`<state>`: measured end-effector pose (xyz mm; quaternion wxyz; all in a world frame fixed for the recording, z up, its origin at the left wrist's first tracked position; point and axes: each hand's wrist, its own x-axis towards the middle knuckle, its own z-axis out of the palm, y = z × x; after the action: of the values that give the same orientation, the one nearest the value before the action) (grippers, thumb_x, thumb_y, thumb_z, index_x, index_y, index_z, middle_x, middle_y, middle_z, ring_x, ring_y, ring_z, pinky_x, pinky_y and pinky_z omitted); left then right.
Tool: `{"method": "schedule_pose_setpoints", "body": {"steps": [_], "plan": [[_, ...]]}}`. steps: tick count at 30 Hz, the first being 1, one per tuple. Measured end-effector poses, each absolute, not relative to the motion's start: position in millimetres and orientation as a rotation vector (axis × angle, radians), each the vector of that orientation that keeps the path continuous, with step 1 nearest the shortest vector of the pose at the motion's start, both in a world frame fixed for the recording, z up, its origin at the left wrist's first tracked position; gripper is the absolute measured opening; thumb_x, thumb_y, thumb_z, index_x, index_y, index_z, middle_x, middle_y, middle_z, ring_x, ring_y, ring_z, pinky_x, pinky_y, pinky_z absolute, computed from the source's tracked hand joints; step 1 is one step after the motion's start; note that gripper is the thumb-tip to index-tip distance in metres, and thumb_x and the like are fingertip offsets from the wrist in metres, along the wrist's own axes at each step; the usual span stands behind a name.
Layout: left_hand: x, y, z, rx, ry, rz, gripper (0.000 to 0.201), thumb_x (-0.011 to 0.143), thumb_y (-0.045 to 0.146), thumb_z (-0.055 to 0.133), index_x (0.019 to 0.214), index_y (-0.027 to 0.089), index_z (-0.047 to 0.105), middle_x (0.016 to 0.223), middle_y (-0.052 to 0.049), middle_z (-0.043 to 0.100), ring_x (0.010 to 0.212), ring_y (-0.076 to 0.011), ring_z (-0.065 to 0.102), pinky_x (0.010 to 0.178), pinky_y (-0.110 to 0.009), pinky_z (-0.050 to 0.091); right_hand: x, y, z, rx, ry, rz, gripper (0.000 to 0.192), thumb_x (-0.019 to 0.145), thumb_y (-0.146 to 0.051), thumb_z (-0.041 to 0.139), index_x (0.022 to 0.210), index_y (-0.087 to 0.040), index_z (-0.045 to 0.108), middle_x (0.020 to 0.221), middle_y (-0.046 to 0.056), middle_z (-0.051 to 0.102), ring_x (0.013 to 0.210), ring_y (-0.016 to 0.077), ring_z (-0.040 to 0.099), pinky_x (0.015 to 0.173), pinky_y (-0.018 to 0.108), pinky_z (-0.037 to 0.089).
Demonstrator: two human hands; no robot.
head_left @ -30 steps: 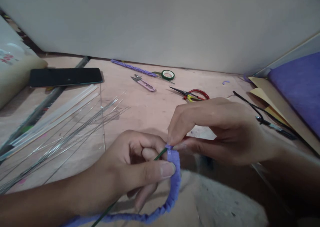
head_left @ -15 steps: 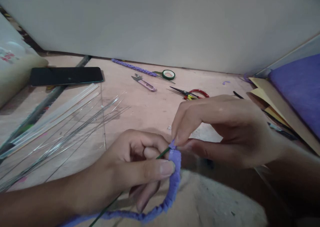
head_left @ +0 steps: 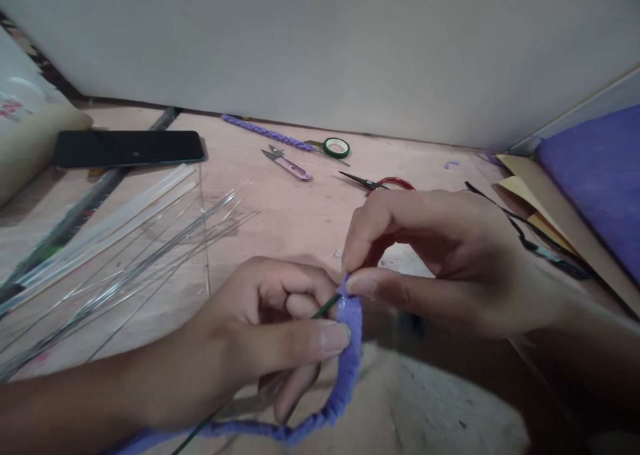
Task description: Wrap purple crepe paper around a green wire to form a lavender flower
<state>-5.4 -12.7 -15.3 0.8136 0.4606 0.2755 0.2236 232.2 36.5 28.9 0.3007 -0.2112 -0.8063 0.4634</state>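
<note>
The purple strip sat low in the middle of my view, its top end meeting the tip of a green wire right between my two hands, and from there it curved down and trailed left under my forearm. My left hand was closed around the wire, thumb lying flat along the strip and pressing it. My right hand had its thumb and forefinger pinched shut on the strip's very end. Against the picture from a second before, that right hand had lifted a little and its forefinger had curled higher over the tip, while the strip's end had crept slightly up the wire; the left grip looked unchanged. I judged that the wrapping at the tip was being tightened, a small turn at a time. Further out, thin steel wires fanned over the tabletop on my left, with a black phone beyond them. Snips, a green tape roll, red scissors and a purple braid lay near the wall.
</note>
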Motion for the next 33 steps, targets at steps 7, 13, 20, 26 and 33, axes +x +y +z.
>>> {"method": "schedule_pose_setpoints", "body": {"steps": [7,13,20,26,33], "plan": [[-6,-11,-15,0.977,0.584,0.517,0.033,0.103,0.039,0.076,0.081,0.017,0.064,0.053,0.004,0.062,0.044,-0.0041,0.046,0.049,-0.012,0.039,232,38,34,-0.764,-2.182,1.418,0.009,0.099,-0.02,0.076,0.093,-0.014,0.075,0.085,-0.002,0.076,0.075,0.0091,0.068,0.065,0.02,0.056],[-6,-11,-16,0.968,0.582,0.523,0.033,0.103,0.04,0.076,0.081,0.018,0.063,0.054,0.005,0.061,0.043,-0.0046,0.047,0.048,-0.014,0.039,231,39,33,-0.765,-2.132,1.432,0.009,0.094,-0.013,0.079,0.088,-0.017,0.073,0.083,-0.003,0.075,0.072,0.0097,0.068,0.064,0.022,0.056],[-6,-13,-18,0.955,0.592,0.506,0.03,0.102,0.046,0.076,0.09,0.019,0.069,0.05,0.006,0.059,0.04,-0.0049,0.042,0.045,-0.014,0.032,235,38,29,-0.667,-2.116,1.431,0.007,0.095,-0.016,0.081,0.091,-0.019,0.076,0.088,-0.001,0.076,0.079,0.0128,0.071,0.072,0.027,0.057],[-5,-12,-17,0.913,0.576,0.509,0.029,0.101,0.044,0.078,0.089,0.019,0.069,0.051,0.005,0.059,0.041,-0.005,0.044,0.046,-0.014,0.035,236,41,26,-0.566,-2.111,1.425,0.01,0.091,-0.012,0.085,0.094,-0.017,0.077,0.089,0.0,0.077,0.081,0.0137,0.072,0.075,0.027,0.056],[-7,-11,-16,0.965,0.596,0.474,0.031,0.102,0.047,0.075,0.09,0.019,0.066,0.052,0.005,0.059,0.042,-0.0063,0.043,0.045,-0.016,0.029,237,42,24,-0.494,-2.155,1.353,0.012,0.09,-0.007,0.081,0.094,-0.018,0.076,0.095,0.002,0.078,0.087,0.0155,0.074,0.081,0.03,0.058]]}}
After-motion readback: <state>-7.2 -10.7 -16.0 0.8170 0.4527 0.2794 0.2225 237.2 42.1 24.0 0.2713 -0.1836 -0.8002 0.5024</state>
